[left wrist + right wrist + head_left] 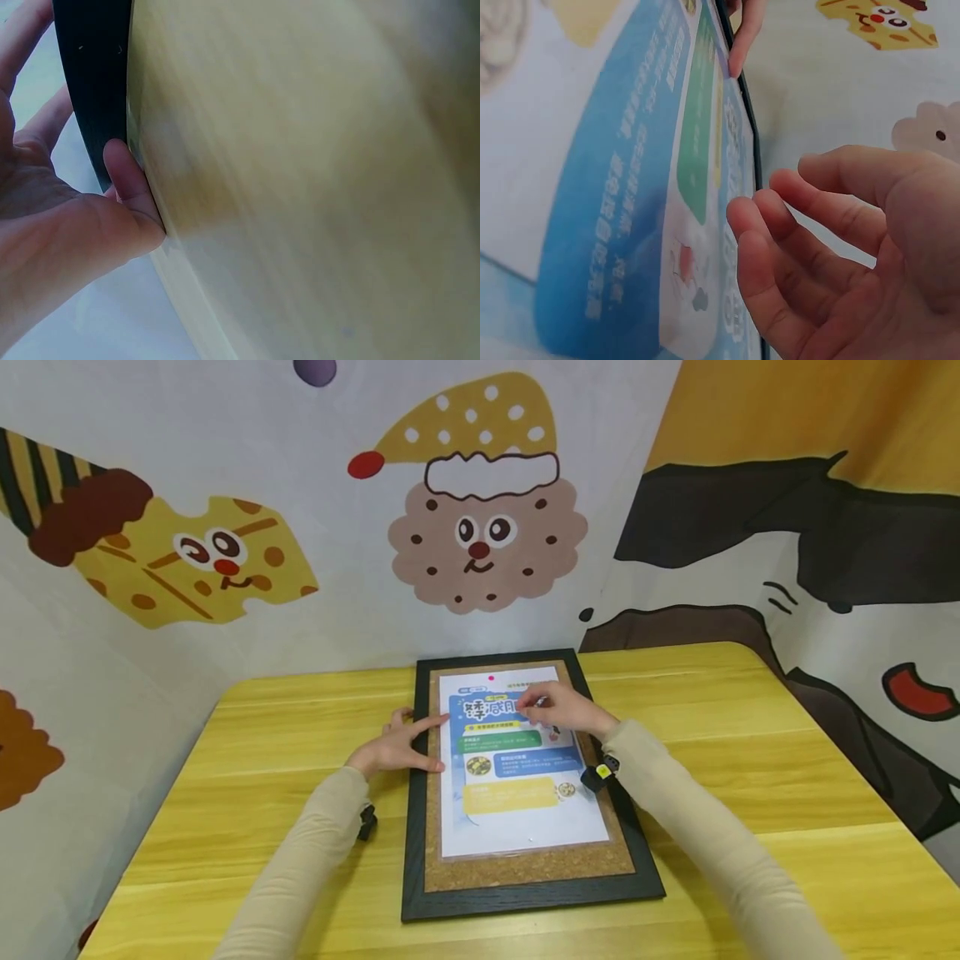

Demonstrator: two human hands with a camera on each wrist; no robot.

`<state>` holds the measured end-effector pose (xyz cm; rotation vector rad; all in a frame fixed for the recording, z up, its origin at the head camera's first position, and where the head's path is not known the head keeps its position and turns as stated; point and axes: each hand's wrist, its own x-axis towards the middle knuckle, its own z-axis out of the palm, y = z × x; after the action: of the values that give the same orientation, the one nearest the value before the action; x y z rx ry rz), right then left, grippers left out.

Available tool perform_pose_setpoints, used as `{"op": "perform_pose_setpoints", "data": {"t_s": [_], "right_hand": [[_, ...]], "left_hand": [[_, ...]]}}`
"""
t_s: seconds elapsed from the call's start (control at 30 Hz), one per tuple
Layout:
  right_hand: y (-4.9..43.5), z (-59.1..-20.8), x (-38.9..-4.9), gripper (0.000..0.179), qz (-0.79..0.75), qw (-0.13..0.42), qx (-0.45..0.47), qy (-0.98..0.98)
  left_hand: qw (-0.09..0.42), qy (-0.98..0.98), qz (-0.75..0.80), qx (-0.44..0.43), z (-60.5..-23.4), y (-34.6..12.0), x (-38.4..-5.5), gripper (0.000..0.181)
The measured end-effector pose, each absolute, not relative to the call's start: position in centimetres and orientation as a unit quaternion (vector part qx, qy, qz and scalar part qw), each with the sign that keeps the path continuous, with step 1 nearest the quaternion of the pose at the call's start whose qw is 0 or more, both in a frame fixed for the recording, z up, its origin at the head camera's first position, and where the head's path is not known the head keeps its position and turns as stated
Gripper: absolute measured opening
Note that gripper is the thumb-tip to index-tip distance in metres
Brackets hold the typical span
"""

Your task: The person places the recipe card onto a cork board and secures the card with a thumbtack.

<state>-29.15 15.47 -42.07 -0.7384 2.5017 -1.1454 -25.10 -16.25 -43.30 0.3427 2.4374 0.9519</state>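
A printed poster (517, 827) with blue, green and yellow panels lies on a cork board (525, 864) with a black frame (414, 860). My left hand (393, 747) spreads over the frame's left side, thumb and forefinger reaching the poster's left edge. In the left wrist view, fingers of this hand (75, 187) lie at the frame's outer side. Over the upper right of the poster hangs my right hand (566, 706), its fingers loosely bent. The right wrist view shows its thumb (840, 165) close to the forefinger, with no object visible between them.
A red pin (491, 677) marks the poster's top, and a small pale pin (531, 839) its lower part. The board lies on a yellow wood-grain table (750, 760). Behind it rises a wall (337, 635) with cartoon pictures.
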Motion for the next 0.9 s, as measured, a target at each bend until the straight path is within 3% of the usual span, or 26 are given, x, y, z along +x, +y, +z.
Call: {"op": "perform_pose_setpoints", "data": {"t_s": [0.53, 0.9], "right_hand": [[19.1, -40.6, -26.7, 0.019, -0.378, 0.122, -0.327, 0.857], [23.1, -40.1, -26.6, 0.023, -0.382, 0.118, -0.308, 0.863]], "left_hand": [[0.247, 0.896, 0.345, 0.133, -43.5, -16.2, -25.2, 0.088], [0.240, 0.901, 0.338, 0.128, -43.4, -16.3, -25.3, 0.089]]}}
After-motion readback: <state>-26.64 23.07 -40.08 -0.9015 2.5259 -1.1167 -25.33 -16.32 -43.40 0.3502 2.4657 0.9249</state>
